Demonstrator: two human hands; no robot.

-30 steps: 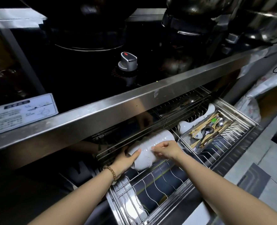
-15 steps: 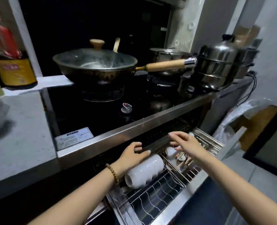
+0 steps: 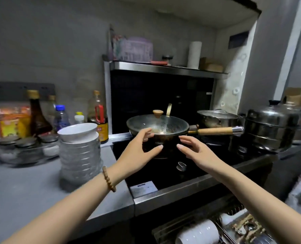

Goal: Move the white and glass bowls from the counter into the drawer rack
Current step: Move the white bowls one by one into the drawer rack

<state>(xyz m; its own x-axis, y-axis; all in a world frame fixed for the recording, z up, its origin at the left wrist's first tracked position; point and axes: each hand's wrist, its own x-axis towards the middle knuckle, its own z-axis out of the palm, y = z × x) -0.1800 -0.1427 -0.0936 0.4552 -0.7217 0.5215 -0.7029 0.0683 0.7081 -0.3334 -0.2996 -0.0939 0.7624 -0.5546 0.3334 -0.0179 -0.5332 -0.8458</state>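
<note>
A tall stack of glass bowls stands on the grey counter, with a white bowl on top. A row of white bowls lies on its side in the open drawer rack at the bottom. My left hand and my right hand hover above the stove with fingers spread, empty, to the right of the stack. Neither hand touches a bowl.
A lidded wok with a wooden handle sits on the black stove right behind my hands. A steel pot and a steamer stand to the right. Sauce bottles and jars line the counter's back.
Both hands let go of the white bowls in the rack and rose above the stove. The view lifted from the drawer to the counter.
</note>
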